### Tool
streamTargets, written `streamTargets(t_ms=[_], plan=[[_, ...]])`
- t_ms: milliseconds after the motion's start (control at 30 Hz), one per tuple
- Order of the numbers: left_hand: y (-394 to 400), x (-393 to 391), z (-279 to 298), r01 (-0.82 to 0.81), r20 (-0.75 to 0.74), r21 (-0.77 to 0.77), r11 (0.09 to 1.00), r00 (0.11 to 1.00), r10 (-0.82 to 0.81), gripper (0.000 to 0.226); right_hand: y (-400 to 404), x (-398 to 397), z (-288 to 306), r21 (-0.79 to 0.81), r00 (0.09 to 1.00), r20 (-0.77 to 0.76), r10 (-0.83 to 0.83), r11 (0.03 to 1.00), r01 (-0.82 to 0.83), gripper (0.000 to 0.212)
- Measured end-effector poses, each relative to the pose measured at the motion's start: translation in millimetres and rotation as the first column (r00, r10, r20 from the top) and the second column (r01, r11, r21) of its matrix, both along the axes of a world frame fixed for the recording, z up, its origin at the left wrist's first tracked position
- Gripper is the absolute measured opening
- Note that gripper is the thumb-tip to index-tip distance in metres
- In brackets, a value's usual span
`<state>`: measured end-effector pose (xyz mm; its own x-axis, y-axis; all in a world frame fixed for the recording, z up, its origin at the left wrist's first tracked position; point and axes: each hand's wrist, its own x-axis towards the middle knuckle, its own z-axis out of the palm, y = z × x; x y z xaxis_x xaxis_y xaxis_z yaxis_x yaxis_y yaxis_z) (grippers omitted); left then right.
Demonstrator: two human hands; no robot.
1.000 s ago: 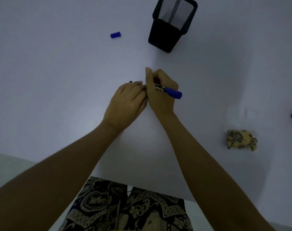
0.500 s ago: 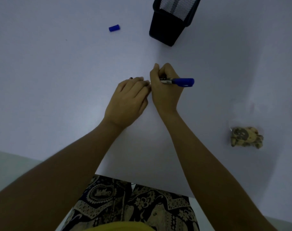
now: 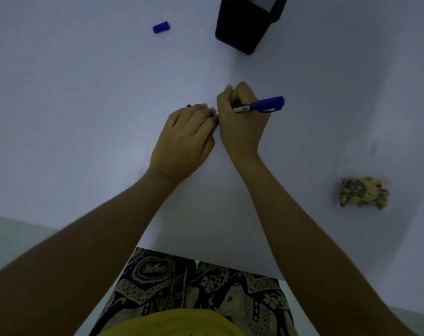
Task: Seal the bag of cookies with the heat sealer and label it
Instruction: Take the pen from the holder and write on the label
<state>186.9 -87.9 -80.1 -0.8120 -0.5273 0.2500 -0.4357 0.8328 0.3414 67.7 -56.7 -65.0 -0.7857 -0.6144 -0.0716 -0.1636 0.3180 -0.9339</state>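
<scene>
Both hands meet near the middle of the white tabletop (image 3: pixel 85 117). The right hand (image 3: pixel 242 122) is clenched around a blue marker (image 3: pixel 259 106), whose capped end points toward the right edge. The left hand (image 3: pixel 184 139) lies knuckles-up, fingertips pressed down beside the right hand's thumb; what lies under them is hidden, so whether it grips anything cannot be told. The bag of cookies (image 3: pixel 363 191) sits well apart toward the right edge, bare surface all round it. A loose blue cap (image 3: pixel 161 27) lies near the far edge, left of a black mesh holder (image 3: pixel 242 27). The near edge runs just above the patterned trousers (image 3: pixel 196 289).
</scene>
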Motion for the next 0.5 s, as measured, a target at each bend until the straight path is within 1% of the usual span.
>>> streamTargets(t_ms=[133, 500], plan=[[0.7, 0.0, 0.6, 0.003, 0.008, 0.0, 1.0, 1.0, -0.003, 0.022, 0.9, -0.3, 0.7, -0.02, 0.999, 0.029, -0.02, 1.0, 0.02, 0.046], [1.1, -0.5, 0.2, -0.001, -0.004, -0.01, 1.0, 1.0, 0.001, 0.02, 1.9, 0.4, 2.2, -0.032, 0.999, 0.043, -0.023, 0.999, 0.024, 0.049]])
